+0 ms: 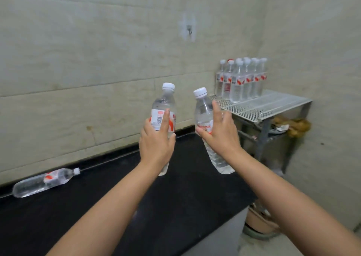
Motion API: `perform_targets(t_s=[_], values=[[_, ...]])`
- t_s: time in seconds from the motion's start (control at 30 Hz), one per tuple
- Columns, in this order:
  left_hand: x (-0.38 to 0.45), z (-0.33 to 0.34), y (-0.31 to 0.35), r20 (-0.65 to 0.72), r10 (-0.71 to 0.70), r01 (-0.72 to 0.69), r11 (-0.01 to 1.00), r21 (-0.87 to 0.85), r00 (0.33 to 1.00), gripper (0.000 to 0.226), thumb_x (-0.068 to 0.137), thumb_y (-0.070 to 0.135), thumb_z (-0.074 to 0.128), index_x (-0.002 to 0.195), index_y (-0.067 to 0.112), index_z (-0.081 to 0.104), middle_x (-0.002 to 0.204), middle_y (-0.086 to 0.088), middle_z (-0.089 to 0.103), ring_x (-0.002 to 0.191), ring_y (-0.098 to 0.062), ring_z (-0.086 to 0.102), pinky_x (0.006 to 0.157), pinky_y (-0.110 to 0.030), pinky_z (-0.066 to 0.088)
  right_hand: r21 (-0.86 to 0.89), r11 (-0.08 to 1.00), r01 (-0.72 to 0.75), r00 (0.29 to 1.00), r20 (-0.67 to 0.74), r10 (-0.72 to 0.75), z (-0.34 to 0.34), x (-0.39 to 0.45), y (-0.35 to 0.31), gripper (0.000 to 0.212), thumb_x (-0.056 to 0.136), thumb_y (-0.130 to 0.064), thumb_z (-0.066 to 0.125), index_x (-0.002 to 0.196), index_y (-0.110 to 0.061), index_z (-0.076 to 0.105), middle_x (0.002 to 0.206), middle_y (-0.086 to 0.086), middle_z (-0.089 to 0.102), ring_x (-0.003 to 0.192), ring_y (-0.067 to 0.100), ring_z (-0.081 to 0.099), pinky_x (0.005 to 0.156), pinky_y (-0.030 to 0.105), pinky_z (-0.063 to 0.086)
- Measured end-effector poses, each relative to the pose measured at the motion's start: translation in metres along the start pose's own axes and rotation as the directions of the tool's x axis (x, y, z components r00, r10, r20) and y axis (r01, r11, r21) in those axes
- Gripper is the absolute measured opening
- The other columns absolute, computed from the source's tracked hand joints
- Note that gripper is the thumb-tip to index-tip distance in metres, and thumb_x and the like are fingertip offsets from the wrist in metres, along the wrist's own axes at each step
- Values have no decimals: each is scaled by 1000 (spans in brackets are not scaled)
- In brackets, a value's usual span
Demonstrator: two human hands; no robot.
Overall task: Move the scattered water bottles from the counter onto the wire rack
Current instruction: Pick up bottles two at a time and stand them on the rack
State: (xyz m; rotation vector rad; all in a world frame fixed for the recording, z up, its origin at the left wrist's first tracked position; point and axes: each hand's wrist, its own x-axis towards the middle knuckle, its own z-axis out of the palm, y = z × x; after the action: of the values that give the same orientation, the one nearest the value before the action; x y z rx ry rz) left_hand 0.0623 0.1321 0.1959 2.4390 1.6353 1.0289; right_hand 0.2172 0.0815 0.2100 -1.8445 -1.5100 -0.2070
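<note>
One bottle (pixel 46 182) on counter (pixel 175 187)

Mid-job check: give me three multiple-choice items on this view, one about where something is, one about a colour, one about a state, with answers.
1. Where does the bottle that is not in a hand lie?
A. on the wire rack
B. on the counter by the wall, far left
C. on the floor

2. What colour are the caps of the two held bottles?
A. white
B. blue
C. green

3. What are the hands doing?
A. both empty
B. only one holds a bottle
C. each holds one bottle

Answers:
1 B: the loose bottle lies on its side on the black counter.
2 A: the left bottle and right bottle both have white caps.
3 C: the left hand and right hand each wrap a bottle, short of the wire rack.
</note>
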Motion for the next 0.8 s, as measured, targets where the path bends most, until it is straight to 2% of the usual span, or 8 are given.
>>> perform_targets(t_s=[0.2, 0.27, 0.33, 0.47, 0.6, 0.73, 0.8], values=[[62, 45, 56, -130, 122, -137, 983, -120, 984, 69, 88, 26, 57, 146, 26, 20, 134, -27, 34, 114, -41, 42, 95, -47, 39, -69, 998, 13, 994, -107, -20, -23, 63, 80, 86, 83, -40, 62, 147, -16, 10, 119, 23, 43, 102, 33, 50, 83, 37, 42], [91, 65, 69, -212, 171, -198, 974, -113, 962, 72, 83, 21, 65, 143, 30, 27, 128, -33, 41, 107, -47, 47, 88, -51, 44, -61, 998, 18, 991, -128, -26, -27, 94, 104, 86, 83, -40, 61, 147, -18, 8, 123, 23, 42, 106, 34, 49, 85, 37, 43], [122, 83, 86, -251, 216, -248, 963, -104, 944, 76, 78, 18, 70, 137, 32, 25, 120, -37, 47, 98, -50, 52, 82, -53, 47, -48, 999, 11, 990, -140, -17, -31, 129, 123, 86, 83, -41, 61, 147, -19, 7, 131, 23, 38, 114, 34, 46, 89, 39, 42], [185, 116, 117, -225, 187, -220, 966, -132, 956, 69, 82, 21, 65, 143, 20, 32, 125, -35, 42, 105, -48, 48, 89, -51, 43, -38, 999, 0, 983, -183, -7, -34, 192, 160, 88, 83, -39, 62, 147, -18, 6, 129, 23, 38, 111, 33, 47, 87, 37, 42], [225, 159, 146, -277, 239, -284, 949, -136, 931, 83, 67, 16, 79, 134, 25, 30, 103, -37, 55, 79, -49, 58, 67, -50, 52, 22, 999, -28, 971, -238, 33, -32, 237, 205, 85, 84, -39, 61, 147, -20, 7, 128, 22, 39, 110, 33, 48, 87, 36, 42], [254, 204, 171, -309, 217, -278, 945, -170, 926, 86, 63, 15, 83, 131, 24, 30, 102, -39, 56, 77, -47, 60, 61, -49, 53, 63, 998, -23, 970, -241, 37, -23, 277, 255, 79, 87, -39, 57, 147, -21, 9, 126, 22, 41, 112, 34, 47, 91, 39, 41], [266, 227, 184, -305, 207, -265, 950, -164, 930, 85, 64, 15, 83, 131, 23, 30, 103, -39, 56, 79, -48, 60, 63, -50, 53, 78, 997, -9, 971, -238, 28, -19, 296, 282, 77, 87, -37, 56, 147, -20, 11, 126, 22, 41, 113, 32, 46, 90, 36, 40]])
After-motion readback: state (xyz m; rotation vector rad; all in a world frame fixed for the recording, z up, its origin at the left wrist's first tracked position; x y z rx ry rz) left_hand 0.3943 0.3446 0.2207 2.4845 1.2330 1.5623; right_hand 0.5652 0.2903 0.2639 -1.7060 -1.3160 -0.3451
